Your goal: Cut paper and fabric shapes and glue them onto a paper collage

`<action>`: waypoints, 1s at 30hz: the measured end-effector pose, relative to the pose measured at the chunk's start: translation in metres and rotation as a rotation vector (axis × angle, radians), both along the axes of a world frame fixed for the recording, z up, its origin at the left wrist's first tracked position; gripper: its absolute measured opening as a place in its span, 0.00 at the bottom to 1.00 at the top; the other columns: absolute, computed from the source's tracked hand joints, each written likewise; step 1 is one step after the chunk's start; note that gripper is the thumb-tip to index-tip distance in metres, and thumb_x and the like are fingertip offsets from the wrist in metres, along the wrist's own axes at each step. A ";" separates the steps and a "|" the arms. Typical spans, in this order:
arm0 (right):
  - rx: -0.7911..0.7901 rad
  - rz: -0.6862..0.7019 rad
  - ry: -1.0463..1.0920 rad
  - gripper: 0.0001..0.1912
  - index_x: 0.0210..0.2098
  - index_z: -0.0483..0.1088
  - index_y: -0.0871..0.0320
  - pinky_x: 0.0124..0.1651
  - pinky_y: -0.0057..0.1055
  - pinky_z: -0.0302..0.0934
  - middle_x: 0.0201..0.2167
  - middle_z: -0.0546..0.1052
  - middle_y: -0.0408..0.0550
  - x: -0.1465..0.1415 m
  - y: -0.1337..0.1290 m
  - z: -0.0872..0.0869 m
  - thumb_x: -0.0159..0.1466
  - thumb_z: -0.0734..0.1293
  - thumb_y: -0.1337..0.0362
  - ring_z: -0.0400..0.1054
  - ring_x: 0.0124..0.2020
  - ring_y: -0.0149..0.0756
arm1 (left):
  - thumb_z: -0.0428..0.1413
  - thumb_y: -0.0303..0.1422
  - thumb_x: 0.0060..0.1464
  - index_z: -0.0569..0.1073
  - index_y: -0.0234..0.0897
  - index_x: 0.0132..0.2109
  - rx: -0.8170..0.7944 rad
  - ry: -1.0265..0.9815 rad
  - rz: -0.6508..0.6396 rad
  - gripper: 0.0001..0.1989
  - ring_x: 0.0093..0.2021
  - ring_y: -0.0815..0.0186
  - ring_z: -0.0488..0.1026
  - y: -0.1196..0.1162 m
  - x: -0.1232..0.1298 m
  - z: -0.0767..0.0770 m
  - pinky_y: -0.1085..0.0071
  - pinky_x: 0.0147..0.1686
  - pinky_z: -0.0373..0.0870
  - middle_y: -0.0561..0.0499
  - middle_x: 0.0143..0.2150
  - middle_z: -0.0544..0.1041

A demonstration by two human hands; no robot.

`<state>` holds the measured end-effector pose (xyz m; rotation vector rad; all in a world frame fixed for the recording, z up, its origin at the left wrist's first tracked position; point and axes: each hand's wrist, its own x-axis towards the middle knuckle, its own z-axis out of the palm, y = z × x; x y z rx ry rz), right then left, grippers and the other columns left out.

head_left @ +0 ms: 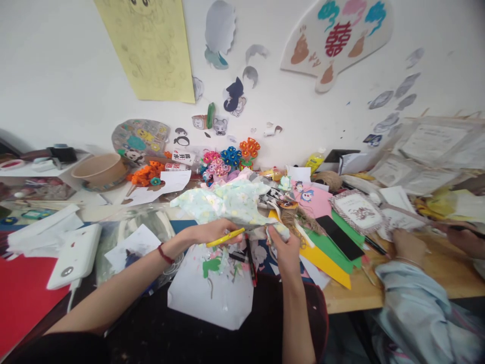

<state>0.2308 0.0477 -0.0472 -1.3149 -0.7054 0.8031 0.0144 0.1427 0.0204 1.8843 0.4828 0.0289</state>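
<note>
A pale green floral cloth [231,199] lies bunched over the middle of the cluttered table, its right end reaching between my hands. My left hand [217,232] is closed around yellow-handled scissors [226,237], just below the cloth's front edge. At the cloth's right end, my right hand [282,245] pinches a crumpled corner of it. Below both hands is a white paper sheet [212,298] with green and pink scraps. The scissor blades cannot be made out clearly.
A black phone [340,237] rests on green and yellow paper to the right. Another person's hand and pale blue sleeve [413,288] are at the far right. A white power bank [76,257] with a cable is on the left. Colourful flowers [231,156] stand near the wall.
</note>
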 end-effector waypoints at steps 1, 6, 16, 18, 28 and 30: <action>0.004 -0.004 -0.002 0.17 0.25 0.74 0.60 0.25 0.29 0.61 0.17 0.73 0.43 0.000 0.000 0.001 0.53 0.75 0.52 0.64 0.19 0.32 | 0.51 0.55 0.61 0.77 0.32 0.40 -0.007 0.009 0.013 0.28 0.22 0.73 0.53 0.000 0.001 0.000 0.75 0.19 0.52 0.55 0.24 0.60; -0.006 0.002 -0.005 0.18 0.25 0.73 0.60 0.26 0.30 0.61 0.17 0.73 0.43 0.002 0.000 0.001 0.53 0.75 0.51 0.65 0.20 0.33 | 0.53 0.56 0.58 0.78 0.31 0.41 -0.008 0.016 0.063 0.28 0.22 0.72 0.57 0.002 0.003 -0.003 0.75 0.20 0.54 0.53 0.24 0.64; 0.002 0.053 -0.030 0.19 0.30 0.76 0.61 0.27 0.30 0.62 0.22 0.75 0.44 0.000 0.007 -0.001 0.53 0.75 0.50 0.65 0.22 0.33 | 0.54 0.53 0.59 0.77 0.31 0.38 0.054 -0.015 0.057 0.26 0.23 0.72 0.56 0.003 0.004 0.000 0.74 0.22 0.53 0.54 0.23 0.64; 0.008 0.056 -0.033 0.19 0.30 0.76 0.61 0.27 0.30 0.63 0.22 0.75 0.44 0.000 0.009 -0.001 0.53 0.75 0.50 0.65 0.22 0.33 | 0.54 0.53 0.59 0.77 0.31 0.37 0.057 -0.030 0.066 0.25 0.23 0.72 0.57 0.004 0.004 0.002 0.74 0.22 0.53 0.53 0.23 0.65; 0.058 0.057 -0.178 0.17 0.31 0.76 0.61 0.33 0.31 0.63 0.26 0.77 0.46 0.000 0.015 0.003 0.56 0.73 0.51 0.68 0.29 0.37 | 0.53 0.55 0.59 0.72 0.32 0.32 0.065 -0.007 0.058 0.27 0.23 0.73 0.50 0.007 0.000 0.006 0.73 0.22 0.49 0.56 0.23 0.57; 0.059 0.056 -0.181 0.17 0.31 0.76 0.61 0.34 0.32 0.62 0.27 0.78 0.46 0.000 0.016 0.001 0.57 0.73 0.51 0.68 0.29 0.36 | 0.53 0.55 0.58 0.70 0.33 0.29 0.075 0.004 0.079 0.27 0.23 0.73 0.49 0.008 0.000 0.005 0.73 0.21 0.48 0.57 0.23 0.55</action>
